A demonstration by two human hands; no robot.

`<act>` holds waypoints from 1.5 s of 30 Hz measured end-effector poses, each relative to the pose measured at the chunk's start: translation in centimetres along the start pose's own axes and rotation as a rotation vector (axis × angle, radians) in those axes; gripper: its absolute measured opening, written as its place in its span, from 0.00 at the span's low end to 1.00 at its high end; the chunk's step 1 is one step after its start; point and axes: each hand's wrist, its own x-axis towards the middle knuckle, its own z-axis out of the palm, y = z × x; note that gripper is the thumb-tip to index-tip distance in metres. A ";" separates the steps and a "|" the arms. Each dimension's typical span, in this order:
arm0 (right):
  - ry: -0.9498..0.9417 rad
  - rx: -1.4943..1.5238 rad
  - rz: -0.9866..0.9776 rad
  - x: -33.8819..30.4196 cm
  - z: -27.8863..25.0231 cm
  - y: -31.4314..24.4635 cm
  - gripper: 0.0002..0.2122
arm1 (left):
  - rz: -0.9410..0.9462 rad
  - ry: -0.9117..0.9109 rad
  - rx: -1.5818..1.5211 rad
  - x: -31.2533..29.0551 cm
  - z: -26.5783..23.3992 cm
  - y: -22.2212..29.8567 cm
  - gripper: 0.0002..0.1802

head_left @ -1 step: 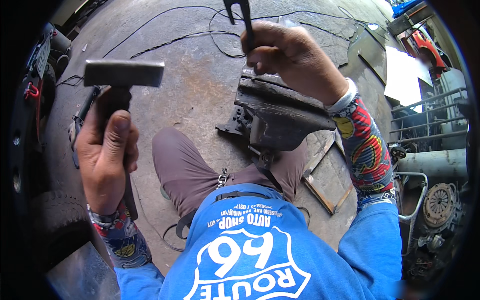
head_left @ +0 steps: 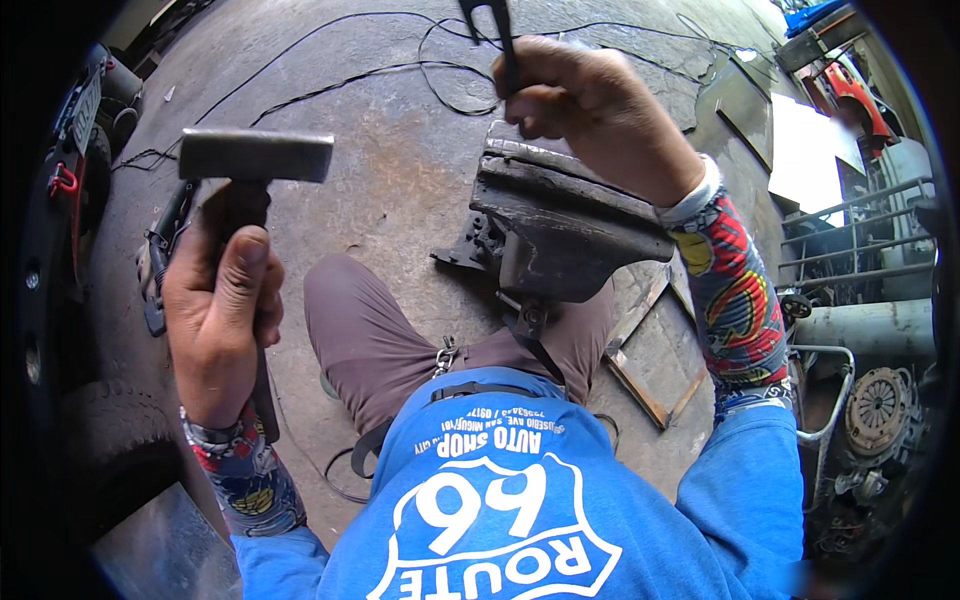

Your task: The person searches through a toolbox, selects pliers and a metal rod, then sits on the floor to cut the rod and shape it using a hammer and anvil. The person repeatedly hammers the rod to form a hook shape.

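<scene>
My left hand (head_left: 222, 310) is closed round the handle of a hammer (head_left: 258, 155), high up near its wide steel head. The hammer is held upright, off to the left of my knees. My right hand (head_left: 600, 120) pinches a black forked metal piece (head_left: 507, 50) between thumb and fingers. Its prongs reach the top edge of the view, where part of it is cut off. Below that hand stands a dark, worn bench vise (head_left: 575, 215), between my legs. The forked piece is held in the air, apart from the vise.
Black cables (head_left: 350, 76) loop over the concrete floor ahead. A rusty rectangular metal frame (head_left: 632, 378) lies right of the vise. Farther right are a clutch pressure plate (head_left: 883, 415), metal racks and a white sheet (head_left: 805, 150). A dark long tool (head_left: 160, 265) lies on the left.
Both hands have shifted slightly right and toward me, the hammer and the forked piece moving with them. The vise has not moved.
</scene>
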 end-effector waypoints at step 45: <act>0.740 -0.348 -0.293 -4.0 14.4 -2.2 0.14 | -0.208 -0.369 -0.310 3.3 4.4 -1.1 0.20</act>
